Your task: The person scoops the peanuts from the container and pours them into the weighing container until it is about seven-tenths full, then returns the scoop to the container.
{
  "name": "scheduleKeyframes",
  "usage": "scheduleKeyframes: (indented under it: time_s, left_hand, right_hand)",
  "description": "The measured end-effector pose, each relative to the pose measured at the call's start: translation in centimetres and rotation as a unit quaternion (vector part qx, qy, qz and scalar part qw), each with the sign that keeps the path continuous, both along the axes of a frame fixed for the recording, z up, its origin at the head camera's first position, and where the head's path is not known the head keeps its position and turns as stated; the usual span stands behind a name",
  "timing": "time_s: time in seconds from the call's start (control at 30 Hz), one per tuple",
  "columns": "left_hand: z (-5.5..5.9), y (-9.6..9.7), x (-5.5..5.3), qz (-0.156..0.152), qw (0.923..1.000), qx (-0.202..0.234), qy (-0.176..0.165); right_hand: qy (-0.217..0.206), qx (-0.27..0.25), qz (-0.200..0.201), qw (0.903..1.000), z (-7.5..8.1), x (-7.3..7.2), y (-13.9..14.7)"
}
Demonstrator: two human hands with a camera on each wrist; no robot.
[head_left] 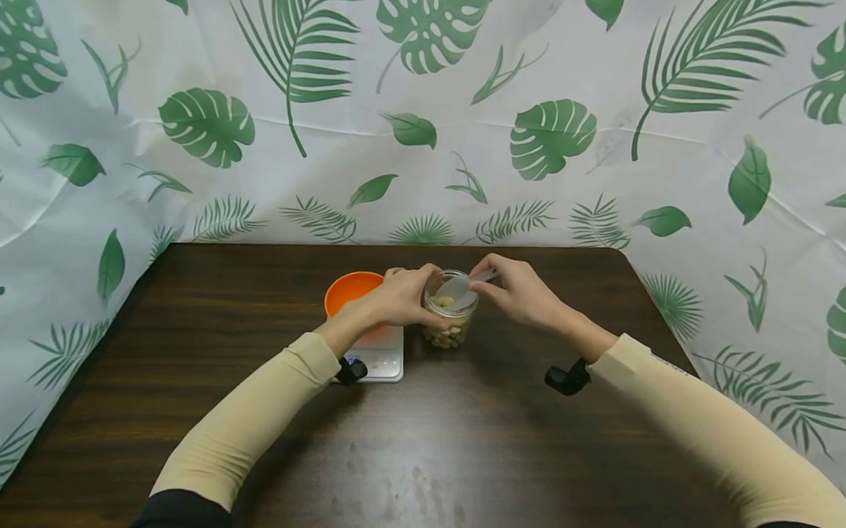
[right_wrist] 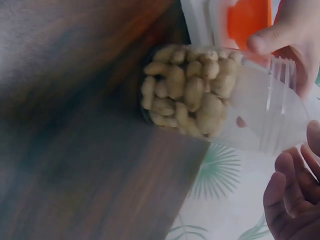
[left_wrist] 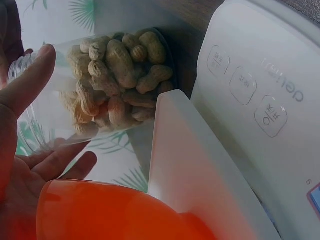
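Note:
A clear jar [head_left: 461, 322] stands on the table, its lower part filled with unshelled peanuts [right_wrist: 192, 92]. My left hand [head_left: 409, 296] grips the jar near its mouth, with the thumb on the near side and fingers behind. From the other side my right hand [head_left: 521, 290] pinches the handle of a translucent white scoop [head_left: 456, 291]. The scoop tilts down into the jar's mouth, above the peanuts; whether it touches them I cannot tell. Close by my left wrist, an orange bowl [head_left: 347, 291] sits on a white kitchen scale [head_left: 385, 358], partly hidden by that forearm.
The dark wooden table [head_left: 415, 453] extends toward me and to both sides. Just behind its far edge hangs a white curtain [head_left: 472, 124] printed with green leaves. In the left wrist view, the scale's buttons [left_wrist: 243, 85] face up next to the jar.

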State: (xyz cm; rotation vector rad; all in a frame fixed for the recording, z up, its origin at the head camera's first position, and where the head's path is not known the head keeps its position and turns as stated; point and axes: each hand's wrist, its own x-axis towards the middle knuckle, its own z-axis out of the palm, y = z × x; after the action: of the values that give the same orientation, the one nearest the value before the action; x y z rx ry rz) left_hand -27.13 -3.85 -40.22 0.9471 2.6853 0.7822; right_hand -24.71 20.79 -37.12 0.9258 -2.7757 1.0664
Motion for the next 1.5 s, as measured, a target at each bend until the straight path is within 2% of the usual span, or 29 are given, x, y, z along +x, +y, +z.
scheduleKeyframes:
  time_s: [0.17, 0.43, 0.73, 1.0, 1.23, 1.5]
  left_hand:
    - [-0.08, -0.02, -0.06, -0.003, 1.0000, -0.002, 0.005]
    - [0.14, -0.09, -0.01, -0.001, 0.9998, -0.006, 0.017]
    - [-0.06, -0.21, -0.12, 0.002, 0.9999, -0.005, 0.009]
    - [0.05, -0.30, -0.29, -0.002, 1.0000, -0.009, 0.001]
    - [0.02, -0.37, -0.36, -0.005, 0.9999, -0.009, 0.002]
    - [0.03, -0.55, -0.31, -0.005, 0.9999, -0.011, 0.008]
  right_hand:
    - [0.001, -0.017, -0.009, 0.9998, -0.39, 0.26, 0.14]
    - [0.035, -0.011, -0.003, 0.9993, -0.16, 0.54, -0.50]
    - [-0.008, -0.027, -0.036, 0.9990, -0.85, 0.19, 0.14]
    - [-0.002, -0.033, -0.043, 0.9985, -0.10, 0.32, 0.11]
    - [-0.016, -0.036, -0.044, 0.9982, -0.67, 0.10, 0.07]
    - [-0.029, -0.035, -0.054, 0.9975, 0.06, -0.07, 0.22]
